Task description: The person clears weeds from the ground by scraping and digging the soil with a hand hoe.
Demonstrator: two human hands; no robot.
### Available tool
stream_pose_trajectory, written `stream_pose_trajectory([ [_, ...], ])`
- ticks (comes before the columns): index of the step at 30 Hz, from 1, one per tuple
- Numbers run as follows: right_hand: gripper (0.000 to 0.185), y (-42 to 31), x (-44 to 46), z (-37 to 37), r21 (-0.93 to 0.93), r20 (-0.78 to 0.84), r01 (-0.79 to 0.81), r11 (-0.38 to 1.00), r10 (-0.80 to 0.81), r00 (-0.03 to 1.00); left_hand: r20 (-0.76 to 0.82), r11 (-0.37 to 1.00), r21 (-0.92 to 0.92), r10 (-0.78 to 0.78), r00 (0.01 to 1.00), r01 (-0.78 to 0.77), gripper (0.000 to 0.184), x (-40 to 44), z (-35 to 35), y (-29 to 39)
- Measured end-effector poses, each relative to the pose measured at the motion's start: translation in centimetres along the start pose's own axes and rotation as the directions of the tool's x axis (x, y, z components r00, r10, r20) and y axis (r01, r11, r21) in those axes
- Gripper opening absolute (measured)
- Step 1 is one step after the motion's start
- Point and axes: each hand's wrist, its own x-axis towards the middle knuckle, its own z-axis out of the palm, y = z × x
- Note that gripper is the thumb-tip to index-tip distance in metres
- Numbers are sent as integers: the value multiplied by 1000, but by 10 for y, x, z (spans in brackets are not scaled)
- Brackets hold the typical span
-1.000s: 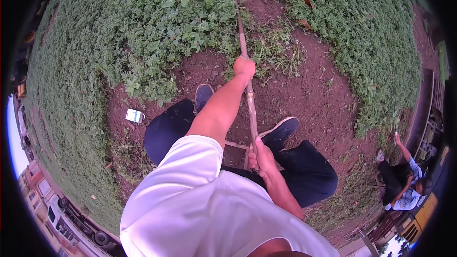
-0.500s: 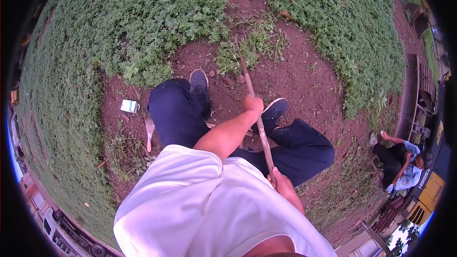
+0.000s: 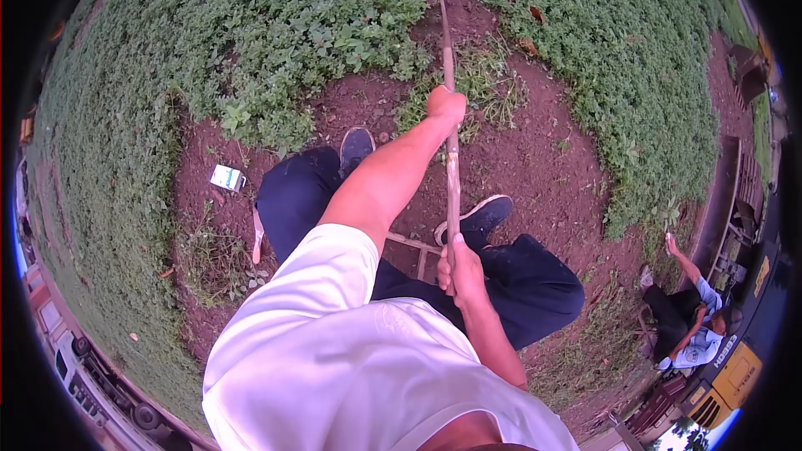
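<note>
1. Pole (image 3: 454,179), wooden and long, runs forward from the person's lap, over bare soil (image 3: 539,167), towards the green growth (image 3: 276,29).
2. Left hand (image 3: 447,106) — fingers closed round the pole well forward, arm extended. This grip probably serves to guide the far end.
3. Right hand (image 3: 461,269) — fingers wrapped round the pole near its rear end, thumb lying along the wood. Presumably this anchors it close to the body.
4. Far end narrows past some loose stalks (image 3: 497,88); whether it carries a blade, or touches ground, cannot be told from this view.
5. Left shoe (image 3: 357,149) and right shoe (image 3: 483,221) stand apart, one either side of the pole, likely for balance and clearance.
6. Small carton (image 3: 227,178) and a pale, narrow piece (image 3: 257,238) lie beside the left knee (image 3: 288,196), clear of the pole's line.
7. Another person (image 3: 693,326) sits well apart, to the right.
</note>
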Motion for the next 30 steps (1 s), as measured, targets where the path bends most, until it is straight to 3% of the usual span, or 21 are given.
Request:
stream_pose_trajectory([
  [6, 51, -65, 80, 37, -30, 89, 18, 999, -15, 996, -2, 992, -122, -26, 1000, 26, 20, 69, -52, 59],
  [9, 53, -60, 102, 50, -18, 127, -64, 998, 66, 990, -3, 994, -107, -17, 1000, 17, 18, 108, -52, 23],
  [11, 54, -38, 112, 56, 90, 117, -119, 989, 108, 987, -23, 999, -21, -25, 999, 24, 22, 104, -48, 15],
  [13, 55, -43, 112, 56, 63, 112, -105, 992, 97, 989, -126, 959, 264, 139, 982, -102, 27, 115, -43, 8],
  [14, 55, -45, 114, 56, 45, 96, -94, 995, 89, 991, -132, 959, 266, 139, 981, -100, 27, 125, -40, 9],
  [20, 56, -63, 127, 70, 3, 105, -68, 998, 67, 992, -17, 972, 225, 71, 997, -65, 30, 134, -59, 36],
  [22, 56, -66, 128, 73, -20, 99, -77, 997, 79, 992, 15, 994, 45, -98, 995, 97, 32, 126, -67, 32],
  [24, 55, -51, 127, 68, -96, 77, -128, 987, 135, 988, -40, 988, 139, -67, 997, 72, 32, 115, -59, 16],
  [27, 55, -41, 120, 44, -44, 64, -152, 987, 154, 986, -123, 963, 268, 36, 992, -2, 30, 93, -54, 3],
  [29, 55, -38, 101, 32, -73, 23, -174, 982, 176, 984, -35, 987, 26, -156, 987, 157, 31, 75, -46, -8],
  [30, 55, -27, 90, 21, -91, 8, -208, 974, 209, 978, -139, 981, 192, 2, 990, 25, 31, 70, -33, -39],
])
